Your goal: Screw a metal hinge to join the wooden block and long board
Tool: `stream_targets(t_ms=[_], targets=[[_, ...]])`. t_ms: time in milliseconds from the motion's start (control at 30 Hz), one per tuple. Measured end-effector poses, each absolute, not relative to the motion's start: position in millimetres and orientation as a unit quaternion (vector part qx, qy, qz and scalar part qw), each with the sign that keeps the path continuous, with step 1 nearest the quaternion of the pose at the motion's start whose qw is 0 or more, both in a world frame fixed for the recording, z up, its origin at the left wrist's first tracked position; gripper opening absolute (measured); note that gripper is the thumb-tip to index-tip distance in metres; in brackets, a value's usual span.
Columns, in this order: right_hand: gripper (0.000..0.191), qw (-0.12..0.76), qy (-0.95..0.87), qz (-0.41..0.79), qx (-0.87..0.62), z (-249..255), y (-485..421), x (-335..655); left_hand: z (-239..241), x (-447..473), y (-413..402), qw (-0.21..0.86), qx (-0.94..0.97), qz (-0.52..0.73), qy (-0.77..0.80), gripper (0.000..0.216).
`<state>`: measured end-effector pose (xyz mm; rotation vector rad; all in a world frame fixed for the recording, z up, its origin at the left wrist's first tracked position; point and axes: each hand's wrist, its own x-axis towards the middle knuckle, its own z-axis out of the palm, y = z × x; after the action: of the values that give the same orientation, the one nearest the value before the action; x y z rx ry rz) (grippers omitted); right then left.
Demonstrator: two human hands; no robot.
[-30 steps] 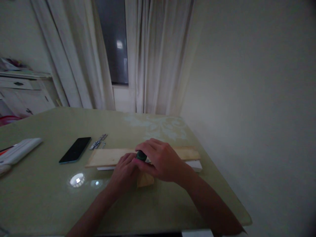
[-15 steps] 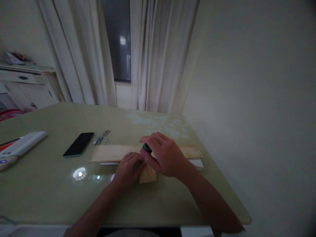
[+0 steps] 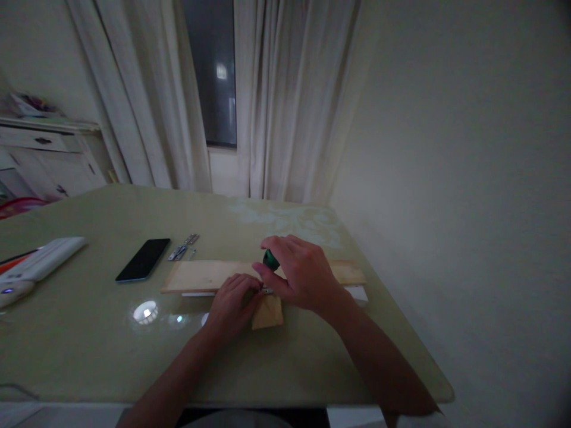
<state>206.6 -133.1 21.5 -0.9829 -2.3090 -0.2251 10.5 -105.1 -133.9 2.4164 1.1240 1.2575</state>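
My right hand (image 3: 301,273) is closed around a green-handled screwdriver (image 3: 270,260), whose metal shaft points down toward my left fingers. My left hand (image 3: 232,304) is pinched at the front edge of a long wooden board (image 3: 196,276), beside a small wooden piece (image 3: 267,312) that sticks out toward me. What the left fingers pinch is too small to make out. The board lies across a white strip (image 3: 357,292) on the table.
A black phone (image 3: 143,260) and a small metal hinge (image 3: 182,247) lie left of the board on the green glass-topped table (image 3: 89,345). A white flat device (image 3: 38,261) sits at the left edge. Curtains, a dark window and a white cabinet (image 3: 44,160) stand behind.
My right hand has lifted and tilted the screwdriver more upright, its green handle rising above the board. My left hand has stayed at the board's front edge.
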Motion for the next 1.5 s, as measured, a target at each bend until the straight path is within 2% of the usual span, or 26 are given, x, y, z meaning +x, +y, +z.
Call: stream_targets(t_ms=[267,467,667,1500], targets=[[0.021,0.340,-0.882,-0.090,-0.312,20,-131,205,-136,9,-105,0.053,0.815,0.444,0.369,0.011],[0.022,0.349,-0.863,-0.198,-0.305,22,-131,207,-138,10,-103,0.074,0.814,0.444,0.367,0.012],[0.015,0.404,-0.829,-0.226,-0.314,27,-128,215,-142,10,-101,0.078,0.810,0.451,0.367,0.008],[0.020,0.377,-0.845,-0.208,-0.315,14,-114,208,-144,11,-101,0.072,0.808,0.458,0.364,0.015]])
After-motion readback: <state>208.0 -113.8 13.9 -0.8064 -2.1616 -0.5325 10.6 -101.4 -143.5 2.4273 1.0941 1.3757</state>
